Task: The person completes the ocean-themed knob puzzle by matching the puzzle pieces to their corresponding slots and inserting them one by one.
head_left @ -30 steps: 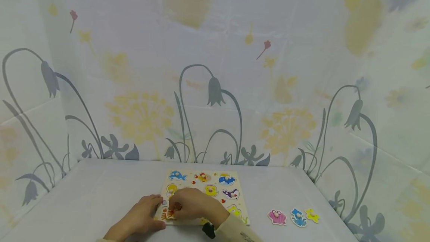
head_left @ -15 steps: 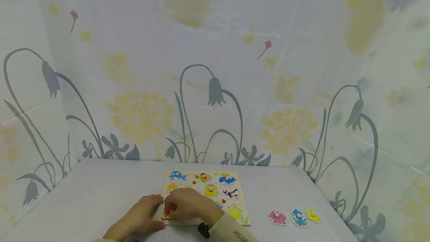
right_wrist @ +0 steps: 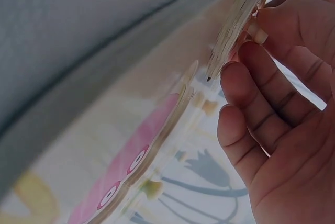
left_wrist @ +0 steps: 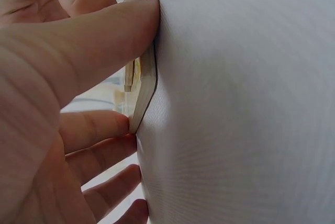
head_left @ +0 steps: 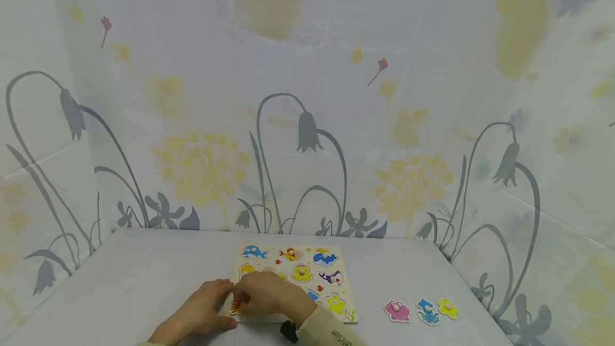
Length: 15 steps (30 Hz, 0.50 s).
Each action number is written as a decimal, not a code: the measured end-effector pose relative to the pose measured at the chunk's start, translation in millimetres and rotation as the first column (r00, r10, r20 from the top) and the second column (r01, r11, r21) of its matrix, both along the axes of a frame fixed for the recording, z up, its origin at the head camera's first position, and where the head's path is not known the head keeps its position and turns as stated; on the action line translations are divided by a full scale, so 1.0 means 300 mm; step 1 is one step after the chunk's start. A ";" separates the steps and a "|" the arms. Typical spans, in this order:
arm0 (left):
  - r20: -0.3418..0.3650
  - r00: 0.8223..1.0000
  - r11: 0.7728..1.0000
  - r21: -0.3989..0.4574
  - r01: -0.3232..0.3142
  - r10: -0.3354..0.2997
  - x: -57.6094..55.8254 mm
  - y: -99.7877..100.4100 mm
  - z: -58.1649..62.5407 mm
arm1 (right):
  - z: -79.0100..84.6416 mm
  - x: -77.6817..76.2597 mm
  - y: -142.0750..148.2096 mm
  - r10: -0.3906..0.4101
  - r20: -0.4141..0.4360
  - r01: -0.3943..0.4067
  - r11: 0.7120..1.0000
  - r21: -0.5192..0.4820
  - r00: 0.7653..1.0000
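Observation:
A pale wooden knob puzzle board (head_left: 345,291) with sea-animal shapes lies on the table. At its front left corner my left hand (head_left: 199,308) grips the edges, thumb along the front side and fingertips at the left side, as the left wrist view shows. Above that same corner my right hand (head_left: 269,293) pinches an orange puzzle piece (head_left: 235,307) by its knob. In the right wrist view this piece (right_wrist: 233,35) shows its layered edge and stands tilted there, with its face mostly hidden by the fingers. A pink shape (right_wrist: 138,153) with two eyes appears beside it.
Right of the board lie a pink shell piece (head_left: 396,311), a blue piece (head_left: 427,312) and a yellow star piece (head_left: 447,308). Several pieces with knobs sit in the board, such as the blue whale (head_left: 325,257). A flower-printed curtain (head_left: 307,175) stands behind the table.
My right hand has shifted slightly left with the orange piece, from beside the orange spot in the board's front left corner to over it. My left hand has stayed put.

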<state>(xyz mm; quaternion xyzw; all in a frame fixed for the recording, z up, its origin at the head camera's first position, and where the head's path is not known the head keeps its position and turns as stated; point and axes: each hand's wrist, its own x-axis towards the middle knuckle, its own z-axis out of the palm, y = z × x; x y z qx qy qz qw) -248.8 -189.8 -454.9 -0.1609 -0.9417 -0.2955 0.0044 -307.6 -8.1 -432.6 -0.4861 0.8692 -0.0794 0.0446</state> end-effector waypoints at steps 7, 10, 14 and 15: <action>0.003 1.000 1.000 0.009 0.012 -0.012 0.006 0.002 0.007 | -0.004 -0.001 0.003 0.008 -0.008 -0.008 1.000 0.013 1.000; -0.009 1.000 1.000 0.010 0.024 -0.024 0.004 0.000 0.007 | -0.004 -0.001 0.004 0.013 -0.020 -0.013 1.000 0.015 1.000; -0.011 1.000 1.000 0.008 0.025 -0.025 0.001 -0.003 0.004 | 0.002 0.002 0.002 -0.001 -0.013 0.001 1.000 0.020 1.000; -0.008 1.000 1.000 0.008 0.024 -0.024 0.001 -0.002 0.004 | 0.002 0.003 0.002 -0.005 -0.006 0.005 1.000 0.021 1.000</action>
